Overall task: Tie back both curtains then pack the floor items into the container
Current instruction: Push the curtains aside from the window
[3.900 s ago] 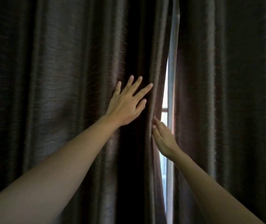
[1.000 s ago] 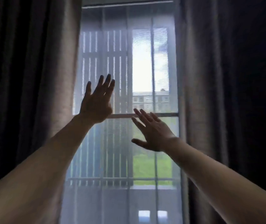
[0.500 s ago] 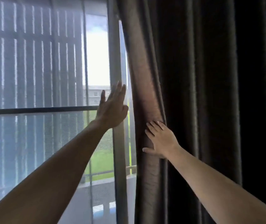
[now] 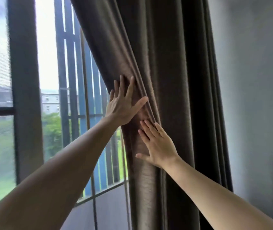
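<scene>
Now pushing the dark brown, heavy pleated fabric curtain point(image 4: 165, 72) over toward the pale grey wall point(image 4: 257, 97) on the right. Half a second back, had only the right hand point(image 4: 159, 146) on the curtain's leading edge, with the left hand point(image 4: 121, 105) in the air before the dark-framed glass window point(image 4: 24, 97). Since then, brought both flat onto the cloth and swept its edge aside, baring more glass and a strip of wall. Means this right-side curtain nearly gathered, probably ready for bunching and tying. No tie-back seen, no floor items or container in sight.

Fingers point(image 4: 129, 88) of both hands straight and slightly spread, pressing on the folds, gripping nothing. Left higher up on the slanted leading fold, right just below it, thumb out to the side.

Looks thick and matte, with deep vertical pleats. Upper part pulled into a diagonal toward the hands, lower part hanging straight down beside the window.
</scene>
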Available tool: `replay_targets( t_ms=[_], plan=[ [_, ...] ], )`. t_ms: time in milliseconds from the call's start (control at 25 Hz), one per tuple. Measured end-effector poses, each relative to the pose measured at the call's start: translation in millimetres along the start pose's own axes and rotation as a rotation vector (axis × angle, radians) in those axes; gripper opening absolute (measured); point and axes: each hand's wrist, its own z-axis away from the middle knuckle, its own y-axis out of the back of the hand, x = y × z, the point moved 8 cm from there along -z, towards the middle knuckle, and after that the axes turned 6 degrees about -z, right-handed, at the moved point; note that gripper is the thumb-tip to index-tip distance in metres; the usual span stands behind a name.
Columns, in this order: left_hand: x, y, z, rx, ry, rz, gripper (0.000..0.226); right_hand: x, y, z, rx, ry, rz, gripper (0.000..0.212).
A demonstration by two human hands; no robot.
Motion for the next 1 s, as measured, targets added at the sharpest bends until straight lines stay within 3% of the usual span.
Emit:
replay_targets(
  t_ms=[520,1000],
  plan=[
    [92.9,-122.5,-83.0,0.029,-0.238,0.289,0.099,115.0,-82.6,12.9,-0.169,-0.261,0.268,0.108],
    [199.4,-253.3,-176.3,0.012,-0.271,0.341,0.105,276.4,-192.1,17.4,-0.174,-0.334,0.311,0.117]
  ],
)
